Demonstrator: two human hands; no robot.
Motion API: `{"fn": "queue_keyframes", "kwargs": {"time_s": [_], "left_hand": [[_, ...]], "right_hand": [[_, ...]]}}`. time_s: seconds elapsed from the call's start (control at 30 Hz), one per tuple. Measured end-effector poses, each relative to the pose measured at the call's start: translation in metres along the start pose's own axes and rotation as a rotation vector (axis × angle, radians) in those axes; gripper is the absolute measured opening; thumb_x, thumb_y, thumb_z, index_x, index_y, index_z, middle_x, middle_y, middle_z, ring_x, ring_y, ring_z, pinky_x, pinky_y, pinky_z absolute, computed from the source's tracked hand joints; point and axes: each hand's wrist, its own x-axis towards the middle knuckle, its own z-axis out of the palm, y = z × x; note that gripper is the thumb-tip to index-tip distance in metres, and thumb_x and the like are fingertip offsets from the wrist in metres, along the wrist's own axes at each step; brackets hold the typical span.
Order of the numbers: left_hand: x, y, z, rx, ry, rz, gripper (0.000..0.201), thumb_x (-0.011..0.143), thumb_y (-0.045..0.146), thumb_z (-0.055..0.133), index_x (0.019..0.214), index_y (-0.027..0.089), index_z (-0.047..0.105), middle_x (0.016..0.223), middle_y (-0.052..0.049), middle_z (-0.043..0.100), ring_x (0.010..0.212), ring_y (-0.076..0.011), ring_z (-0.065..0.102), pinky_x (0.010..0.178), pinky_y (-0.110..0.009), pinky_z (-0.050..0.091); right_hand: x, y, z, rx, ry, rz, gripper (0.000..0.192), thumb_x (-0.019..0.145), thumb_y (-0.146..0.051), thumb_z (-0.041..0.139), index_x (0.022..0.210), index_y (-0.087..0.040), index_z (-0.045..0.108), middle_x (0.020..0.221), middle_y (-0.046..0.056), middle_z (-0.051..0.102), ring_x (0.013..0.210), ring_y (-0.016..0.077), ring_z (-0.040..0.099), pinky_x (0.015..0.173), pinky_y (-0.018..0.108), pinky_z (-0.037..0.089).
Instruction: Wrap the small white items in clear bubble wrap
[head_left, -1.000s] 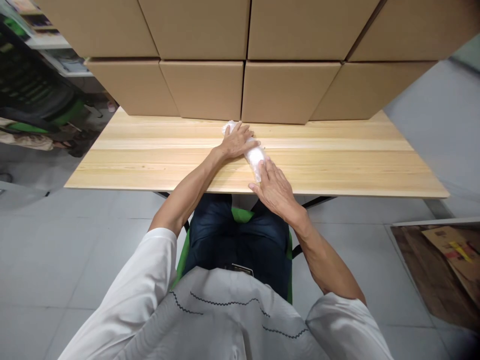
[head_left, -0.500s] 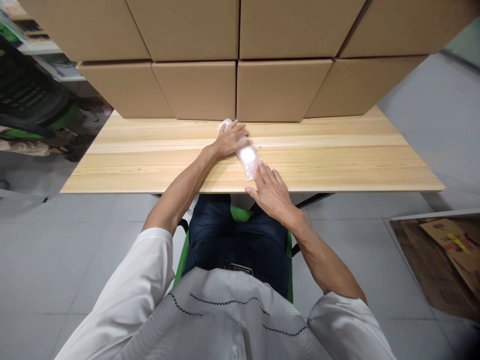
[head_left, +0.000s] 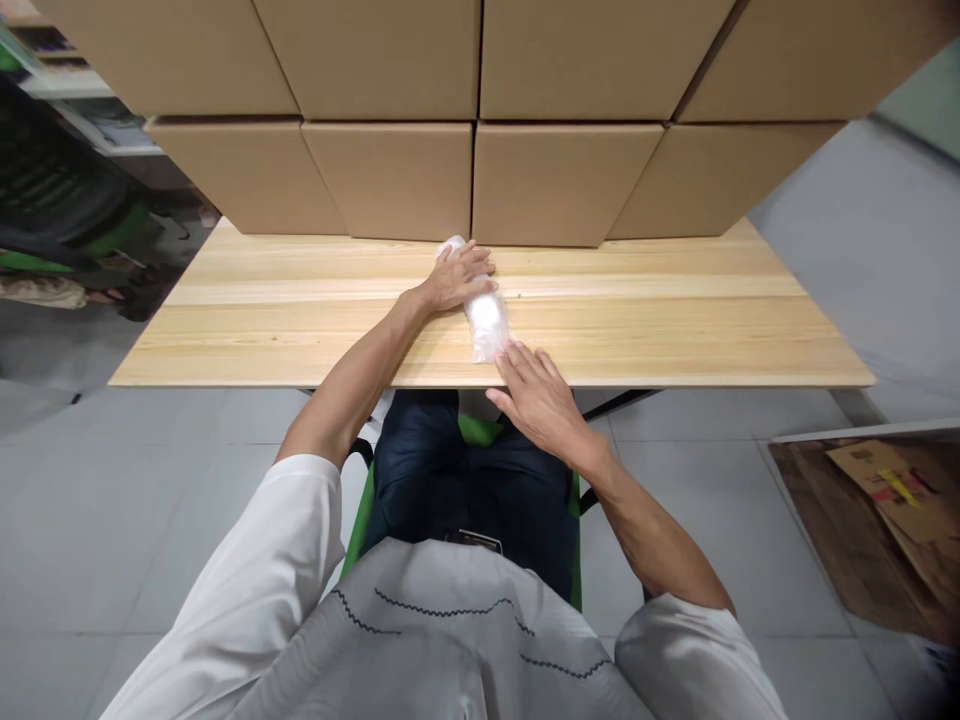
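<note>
- The left hand lies palm-down across the packet, fingers spread, not clamped.
- The right hand, apart from it and also unclosed, has its fingertips at the packet's near end.
- The white packet slants across the bench, its far end close to the boxes.
- Light, even pressure from flat fingers should steady it best without creasing.

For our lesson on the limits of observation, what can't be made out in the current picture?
- White, shiny, elongated packet: in the head view, the left grip covers part of it; its wrapping obscures any contents.
- Upper brown cardboard boxes: tops cut off by the head view's upper edge.
- Flat brown cardboard piece, lower right: its markings are too small and blurred in the head view.
</note>
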Motion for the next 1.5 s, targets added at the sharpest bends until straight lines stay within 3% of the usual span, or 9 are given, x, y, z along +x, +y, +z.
{"fn": "queue_keyframes", "kwargs": {"time_s": [0.17,0.27,0.47,0.67,0.83,0.93,1.07,1.2,1.5], "left_hand": [[-0.004,0.001,-0.001,0.013,0.003,0.018,0.064,0.112,0.062,0.055,0.163,0.028,0.075,0.191,-0.013,0.051,0.187,-0.0389,0.027,0.152,-0.07,0.01],[-0.005,0.001,-0.001,0.009,0.0,0.008,0.067,0.113,0.066,0.054,0.163,0.027,0.075,0.192,-0.013,0.05,0.188,-0.0402,0.025,0.152,-0.07,0.008],[-0.007,0.001,0.0,-0.031,-0.002,0.014,0.066,0.117,0.061,0.044,0.166,0.027,0.072,0.194,-0.01,0.047,0.189,-0.0372,0.022,0.153,-0.069,0.004],[-0.017,-0.022,-0.01,-0.235,0.021,0.047,0.073,0.119,0.059,0.027,0.168,0.028,0.072,0.192,-0.006,0.049,0.187,-0.0294,0.032,0.155,-0.056,0.017],[-0.034,-0.039,-0.018,-0.229,-0.035,0.088,0.09,0.104,0.071,0.057,0.18,0.023,0.058,0.195,-0.011,0.044,0.187,-0.0348,0.031,0.155,-0.052,0.022],[-0.035,-0.034,-0.015,-0.097,-0.029,0.125,0.1,0.099,0.066,0.064,0.186,0.019,0.049,0.197,-0.015,0.038,0.188,-0.038,0.026,0.156,-0.054,0.015],[-0.032,-0.021,-0.007,-0.013,0.003,0.115,0.093,0.103,0.054,0.059,0.186,0.015,0.046,0.196,-0.018,0.038,0.188,-0.0387,0.026,0.154,-0.058,0.015],[-0.034,-0.012,-0.003,0.048,0.062,0.097,0.084,0.104,0.053,0.06,0.181,0.021,0.053,0.19,-0.019,0.05,0.184,-0.0396,0.037,0.153,-0.063,0.019],[-0.04,-0.006,0.003,0.008,0.152,0.145,0.072,0.111,0.065,0.049,0.164,0.02,0.069,0.175,-0.021,0.067,0.174,-0.0382,0.053,0.149,-0.055,0.034]], "right_hand": [[0.008,0.02,-0.03,0.165,0.177,0.065,0.057,0.126,-0.046,0.036,0.154,-0.022,0.08,0.158,0.012,0.082,0.153,0.0318,0.075,0.14,0.061,0.05],[0.039,0.022,-0.036,0.16,0.262,0.066,0.059,0.125,-0.045,0.037,0.158,-0.017,0.078,0.166,0.015,0.076,0.16,0.0314,0.069,0.139,0.054,0.053],[0.083,0.012,-0.013,0.06,0.075,0.013,0.057,0.124,-0.037,0.045,0.172,-0.015,0.066,0.185,0.016,0.058,0.174,0.033,0.054,0.146,0.054,0.044],[0.075,0.008,0.0,0.036,0.051,0.044,0.062,0.119,-0.026,0.047,0.179,-0.017,0.057,0.193,0.014,0.045,0.173,0.034,0.055,0.143,0.056,0.049],[0.075,0.008,0.002,0.037,0.054,0.054,0.063,0.118,-0.025,0.047,0.18,-0.018,0.055,0.195,0.012,0.043,0.173,0.0333,0.055,0.143,0.055,0.049],[0.075,0.009,0.006,0.03,0.062,0.057,0.065,0.117,-0.023,0.047,0.181,-0.018,0.054,0.195,0.012,0.042,0.174,0.0327,0.053,0.144,0.054,0.049],[0.073,0.009,0.011,0.021,0.065,0.049,0.066,0.115,-0.021,0.047,0.181,-0.013,0.051,0.196,0.016,0.039,0.176,0.0335,0.052,0.144,0.055,0.047],[0.072,0.007,0.012,0.043,0.08,0.054,0.066,0.116,-0.021,0.046,0.182,-0.016,0.05,0.197,0.014,0.037,0.178,0.0334,0.048,0.144,0.058,0.047],[0.071,0.007,0.014,0.072,0.103,0.049,0.064,0.118,-0.018,0.047,0.181,-0.012,0.05,0.199,0.016,0.033,0.182,0.0315,0.041,0.146,0.049,0.045]]}}
